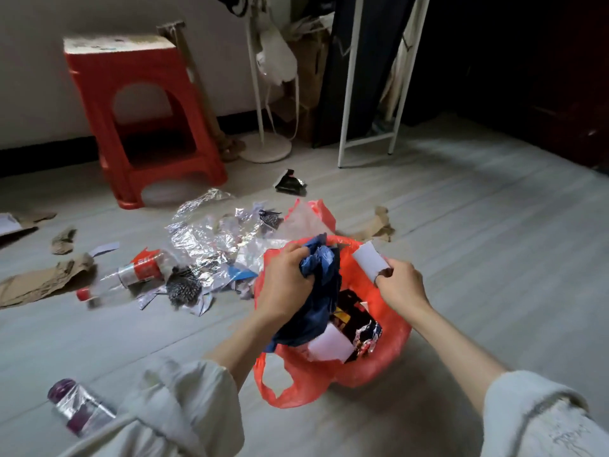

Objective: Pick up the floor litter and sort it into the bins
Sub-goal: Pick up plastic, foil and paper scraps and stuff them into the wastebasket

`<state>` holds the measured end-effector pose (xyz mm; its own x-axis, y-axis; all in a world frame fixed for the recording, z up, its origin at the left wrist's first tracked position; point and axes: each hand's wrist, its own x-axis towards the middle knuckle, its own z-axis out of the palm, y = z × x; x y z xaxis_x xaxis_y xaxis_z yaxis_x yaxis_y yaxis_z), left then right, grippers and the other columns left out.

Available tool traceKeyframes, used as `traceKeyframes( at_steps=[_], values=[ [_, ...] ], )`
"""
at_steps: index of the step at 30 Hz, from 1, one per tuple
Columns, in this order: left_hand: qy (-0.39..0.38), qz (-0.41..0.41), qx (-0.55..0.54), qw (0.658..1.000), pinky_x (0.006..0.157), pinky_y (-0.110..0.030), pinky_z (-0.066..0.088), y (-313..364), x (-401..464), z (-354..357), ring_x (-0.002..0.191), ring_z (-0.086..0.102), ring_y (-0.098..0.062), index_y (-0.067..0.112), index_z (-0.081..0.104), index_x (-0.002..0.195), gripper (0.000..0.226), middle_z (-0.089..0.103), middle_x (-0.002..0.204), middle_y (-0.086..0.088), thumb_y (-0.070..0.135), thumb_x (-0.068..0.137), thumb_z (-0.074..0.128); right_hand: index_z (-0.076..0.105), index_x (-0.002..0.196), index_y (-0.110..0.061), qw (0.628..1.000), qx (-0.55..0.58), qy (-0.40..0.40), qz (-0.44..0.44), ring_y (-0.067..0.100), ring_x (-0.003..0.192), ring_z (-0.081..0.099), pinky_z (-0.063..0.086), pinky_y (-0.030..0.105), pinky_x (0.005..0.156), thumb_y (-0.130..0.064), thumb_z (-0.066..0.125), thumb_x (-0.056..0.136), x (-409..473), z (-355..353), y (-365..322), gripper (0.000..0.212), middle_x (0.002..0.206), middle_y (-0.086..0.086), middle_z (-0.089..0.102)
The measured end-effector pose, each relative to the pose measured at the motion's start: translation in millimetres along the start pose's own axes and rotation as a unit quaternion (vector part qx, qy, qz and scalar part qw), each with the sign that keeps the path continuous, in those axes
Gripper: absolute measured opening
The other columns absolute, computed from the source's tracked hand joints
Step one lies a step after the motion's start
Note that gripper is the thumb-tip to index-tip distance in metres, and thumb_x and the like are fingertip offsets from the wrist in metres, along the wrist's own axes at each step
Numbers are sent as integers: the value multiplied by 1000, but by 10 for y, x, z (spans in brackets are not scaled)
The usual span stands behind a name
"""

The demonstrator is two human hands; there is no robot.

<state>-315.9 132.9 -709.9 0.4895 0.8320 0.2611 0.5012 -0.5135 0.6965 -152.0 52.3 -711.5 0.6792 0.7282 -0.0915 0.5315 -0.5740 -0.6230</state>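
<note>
Left hand (286, 278) clutches crumpled blue plastic (318, 291), right hand (400, 285) pinches a white card (370, 260) over the red bag (389, 351) (limp-rimmed); either could miss.

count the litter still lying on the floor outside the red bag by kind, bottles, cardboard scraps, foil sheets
Plastic bottles: 2, the red-label bottle and the purple-cap bottle
Brown cardboard scraps: 4, at and
Crumpled foil sheets: 1
Total: 7
Small paper and wrapper bits are too blurred to count.
</note>
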Motion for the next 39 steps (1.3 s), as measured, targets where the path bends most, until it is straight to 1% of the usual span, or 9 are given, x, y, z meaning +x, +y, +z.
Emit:
traceKeyframes(
  at_steps=[5, 9, 11, 13, 19, 25, 30, 34, 39],
  values=[
    [61, -47, -26, 997, 63, -30, 35, -119, 14, 561, 70, 52, -28, 9, 50, 65, 17, 57, 73, -9, -4, 72, 57, 48, 86, -10, 1000, -4, 30, 2, 28, 83, 42, 31, 30, 69, 1, 43, 87, 252, 29, 311, 12, 106, 25, 57],
    [72, -74, 6, 995, 81, -32, 33, -238, 82, 802, 95, 46, -29, 6, 54, 91, 14, 52, 96, -12, 18, 84, 58, 57, 119, 0, 999, 1, 34, 0, 35, 112, 49, 39, 34, 92, 1, 43, 89, 363, 153, 440, 33, 120, 22, 54],
    [-39, -89, 164, 982, 91, -41, 32, -366, -29, 947, 110, 38, -30, 10, 46, 107, 38, 43, 112, -11, 44, 90, 49, 57, 122, -1, 999, -6, 30, -8, 34, 116, 47, 35, 32, 96, 1, 43, 88, 376, 239, 477, 36, 123, 20, 53],
    [-203, -67, 313, 925, 96, -46, 29, -471, -174, 1040, 120, 32, -29, 12, 37, 117, 54, 36, 123, -8, 57, 87, 44, 59, 119, -2, 999, -17, 23, -25, 32, 116, 47, 35, 32, 96, 1, 45, 87, 362, 328, 500, 35, 122, 18, 54],
    [-436, -121, 305, 838, 109, -54, 12, -537, -145, 1064, 135, 27, -25, 12, 26, 133, 57, 31, 140, -7, 32, 85, 49, 58, 118, -9, 986, -146, -37, -67, 30, 115, 49, 41, 37, 94, -10, 48, 88, 240, 523, 539, 32, 120, 12, 57],
    [-274, -19, 420, 865, 102, -47, 21, -554, -193, 881, 119, 38, -28, 21, 35, 134, 52, 44, 125, -6, 25, 86, 54, 44, 131, -10, 954, -241, -175, -17, 33, 123, 44, 41, 36, 95, -21, 48, 92, 163, 593, 517, 40, 131, 15, 47],
    [-211, 17, 409, 887, 102, -46, 20, -498, -174, 776, 120, 36, -26, 19, 40, 122, 50, 45, 120, -3, 43, 83, 60, 17, 149, -21, 927, -225, -264, -145, 28, 143, 15, 19, 38, 116, -29, 46, 96, 119, 629, 443, 61, 156, 8, 14],
    [-207, 29, 398, 893, 106, -50, 15, -562, -250, 634, 133, 22, -27, 20, 42, 125, 51, 38, 132, -4, 46, 84, 56, -9, 148, -37, 885, -269, -335, -178, 29, 146, -6, 4, 42, 118, -40, 36, 99, 58, 752, 404, 66, 157, 5, -17],
    [-159, 60, 343, 924, 111, -52, 8, -770, -284, 420, 145, -3, -30, 21, 37, 136, 56, 15, 154, -10, 32, 83, 54, -12, 148, -32, 846, -366, -357, -150, 39, 144, -8, 0, 47, 116, -50, 25, 99, 215, 1017, 325, 64, 155, 7, -25]
  ],
)
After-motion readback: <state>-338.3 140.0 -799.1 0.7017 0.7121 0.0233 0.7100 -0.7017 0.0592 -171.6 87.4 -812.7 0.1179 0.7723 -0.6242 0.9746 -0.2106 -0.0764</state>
